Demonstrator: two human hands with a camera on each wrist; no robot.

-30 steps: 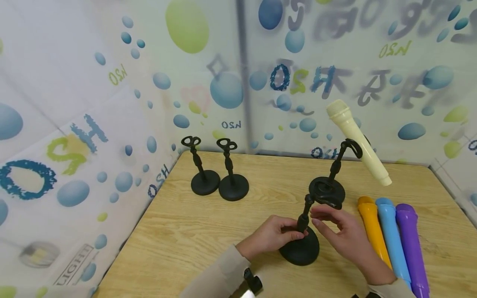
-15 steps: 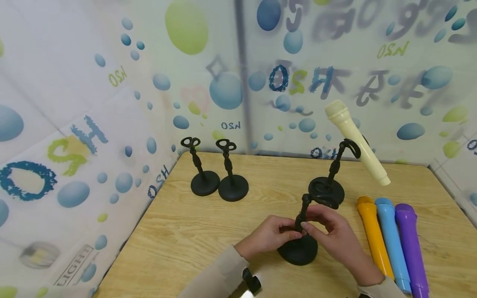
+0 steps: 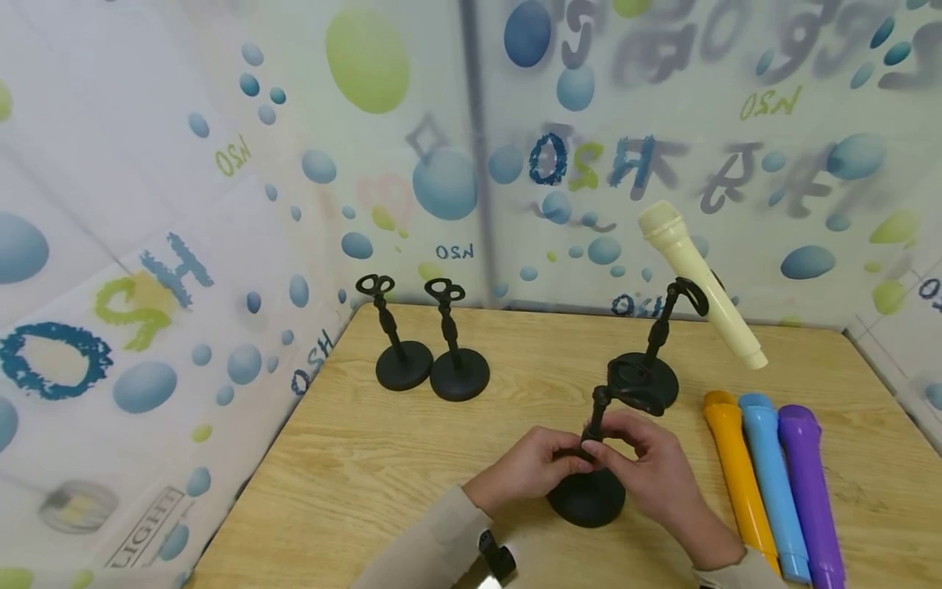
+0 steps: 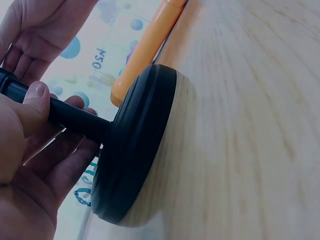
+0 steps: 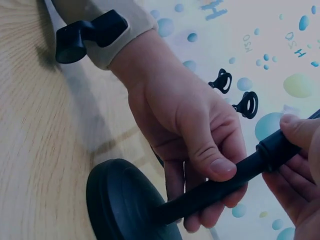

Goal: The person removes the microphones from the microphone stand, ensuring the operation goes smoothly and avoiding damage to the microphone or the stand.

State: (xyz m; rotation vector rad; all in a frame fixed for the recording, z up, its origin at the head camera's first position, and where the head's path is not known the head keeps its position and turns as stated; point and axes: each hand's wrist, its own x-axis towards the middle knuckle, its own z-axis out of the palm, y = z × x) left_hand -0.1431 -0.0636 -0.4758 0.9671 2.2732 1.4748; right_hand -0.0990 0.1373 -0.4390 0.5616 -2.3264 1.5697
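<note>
A black microphone stand (image 3: 586, 497) with a round base stands upright near the front of the table. My left hand (image 3: 531, 470) pinches its pole low down, thumb and fingers around it, as the left wrist view also shows on the black pole (image 4: 75, 119). Just above, my right hand (image 3: 649, 468) pinches the collar on the pole (image 5: 272, 150) between thumb and fingers. The stand's clip (image 3: 636, 388) overlaps the base of another stand (image 3: 662, 384) behind it, which carries a cream microphone (image 3: 702, 282) tilted in its clip.
Orange (image 3: 739, 478), light blue (image 3: 775, 483) and purple (image 3: 812, 491) microphones lie side by side to the right of my right hand. Two more black stands (image 3: 403, 366) (image 3: 459, 375) with bare clips stand at the back left. A patterned wall sheet (image 3: 412, 229) rises behind the table.
My right hand has come in leftward from beside the stand and now pinches its pole above my left hand. The left hand has kept its hold on the pole.
</note>
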